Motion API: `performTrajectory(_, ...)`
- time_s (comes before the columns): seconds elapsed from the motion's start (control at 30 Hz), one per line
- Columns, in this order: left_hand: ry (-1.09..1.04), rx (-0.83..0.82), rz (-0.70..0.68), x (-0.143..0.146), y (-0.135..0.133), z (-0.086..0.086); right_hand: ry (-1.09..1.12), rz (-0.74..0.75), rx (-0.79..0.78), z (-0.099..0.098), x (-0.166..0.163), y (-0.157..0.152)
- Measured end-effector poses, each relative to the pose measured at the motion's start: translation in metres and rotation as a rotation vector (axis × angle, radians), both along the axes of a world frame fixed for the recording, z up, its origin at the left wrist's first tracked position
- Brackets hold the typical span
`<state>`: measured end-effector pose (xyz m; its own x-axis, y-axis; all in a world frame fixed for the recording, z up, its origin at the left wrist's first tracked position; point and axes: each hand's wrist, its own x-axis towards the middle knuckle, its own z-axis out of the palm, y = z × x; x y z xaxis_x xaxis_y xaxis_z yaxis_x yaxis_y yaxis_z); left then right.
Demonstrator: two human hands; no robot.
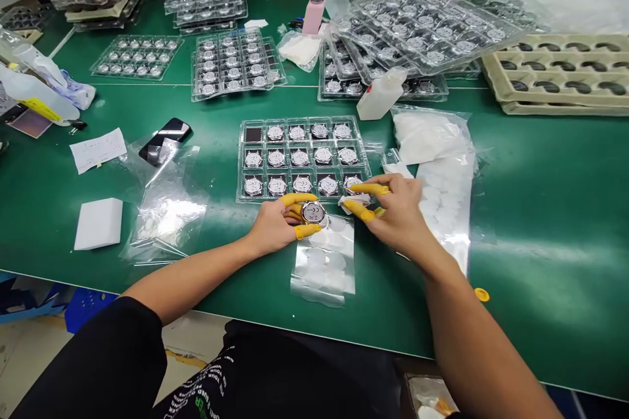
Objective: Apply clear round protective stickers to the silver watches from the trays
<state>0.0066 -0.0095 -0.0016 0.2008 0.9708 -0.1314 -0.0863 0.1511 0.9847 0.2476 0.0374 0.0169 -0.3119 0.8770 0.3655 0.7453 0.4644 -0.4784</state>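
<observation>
Your left hand (268,226) is clenched on a watch (313,213), held just in front of the clear plastic tray (239,173) of watches, while your right hand (396,209) pinches a white scrap (352,204) right beside it.
</observation>
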Motion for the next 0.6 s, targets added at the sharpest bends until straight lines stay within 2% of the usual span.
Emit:
performTrajectory(0.07, 0.058, 0.13, -0.014, -0.001, -0.001, -0.003, 0.017, 0.039, -0.101, 0.005, 0.011, -0.003)
performTrajectory(0.17, 0.155, 0.307, -0.009, -0.002, -0.002, -0.005, 0.018, 0.191, -0.259, 0.012, 0.011, -0.01)
performTrajectory(0.3, 0.267, 0.414, 0.004, -0.004, -0.002, -0.003, 0.054, 0.235, -0.296, 0.015, 0.002, -0.013)
performTrajectory(0.4, 0.292, 0.363, -0.012, -0.005, -0.001, 0.001, 0.07, 0.235, -0.287, 0.013, 0.001, -0.013)
performTrajectory(0.6, 0.075, 0.042, -0.044, -0.001, 0.001, 0.005, -0.113, 0.262, -0.128, 0.011, 0.003, -0.016)
